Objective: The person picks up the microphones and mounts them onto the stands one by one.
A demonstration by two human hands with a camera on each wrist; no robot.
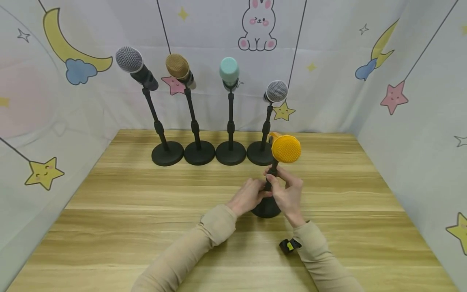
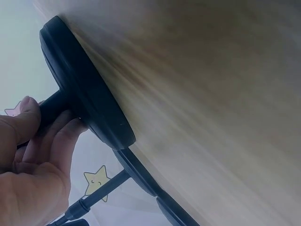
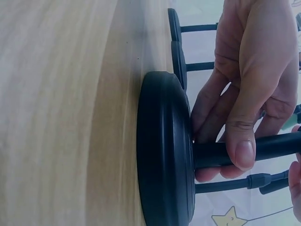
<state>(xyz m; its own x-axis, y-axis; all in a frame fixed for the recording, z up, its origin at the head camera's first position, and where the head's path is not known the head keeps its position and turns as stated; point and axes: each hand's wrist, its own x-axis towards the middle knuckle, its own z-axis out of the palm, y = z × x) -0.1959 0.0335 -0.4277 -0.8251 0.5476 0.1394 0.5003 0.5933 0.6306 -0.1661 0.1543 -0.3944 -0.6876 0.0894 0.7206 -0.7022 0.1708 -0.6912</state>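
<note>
A microphone with an orange mesh head (image 1: 286, 149) stands upright on a black stand with a round base (image 1: 266, 207). Low on the pole, just above that base, my left hand (image 1: 249, 196) grips the stand; the left wrist view shows its thumb and fingers (image 2: 63, 146) around the tube. Higher up, below the microphone head, my right hand (image 1: 288, 194) pinches the pole between thumb and fingers. The right wrist view shows the left thumb (image 3: 243, 148) across the black tube (image 3: 273, 147), while right-hand fingertips (image 3: 295, 186) appear only at the edge.
Behind stand more microphones on black stands: a silver-headed one (image 1: 130, 59), a gold one (image 1: 177, 66), a mint-green one (image 1: 229, 71) and a smaller silver one (image 1: 277, 91). They line the back of the wooden table (image 1: 146, 227). A patterned white curtain (image 1: 328, 81) encloses it.
</note>
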